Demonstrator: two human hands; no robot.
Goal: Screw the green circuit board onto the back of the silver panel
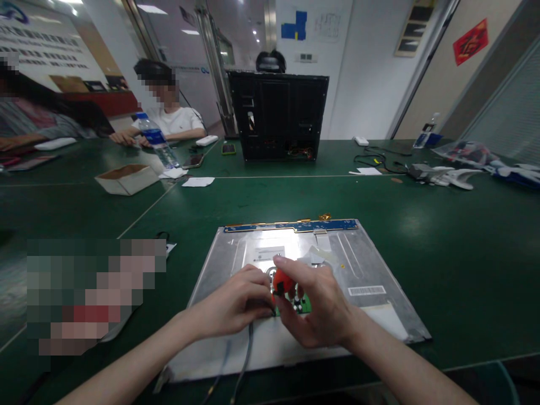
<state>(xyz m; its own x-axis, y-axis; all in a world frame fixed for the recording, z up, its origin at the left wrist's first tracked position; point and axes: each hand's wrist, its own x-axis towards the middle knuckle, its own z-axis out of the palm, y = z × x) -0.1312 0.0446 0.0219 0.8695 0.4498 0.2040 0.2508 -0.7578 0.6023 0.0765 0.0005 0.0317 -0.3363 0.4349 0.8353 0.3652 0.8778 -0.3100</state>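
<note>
Two hands are meeting over the metal panel (363, 264), with the red-orange piece (283, 280) sitting between them.
The right hand (318, 301) is gripping the red-orange piece between thumb and fingers, so it is the nearer; the piece is lying just left of its palm, above the green circuit board (304, 306), its long axis too hidden to tell. The left hand (238, 298) is bringing its fingertips together beside the piece; whether they are pinching anything cannot be told. The panel is lying flat on the tabletop (442, 247), a dark cable (248, 351) trailing toward the person.
</note>
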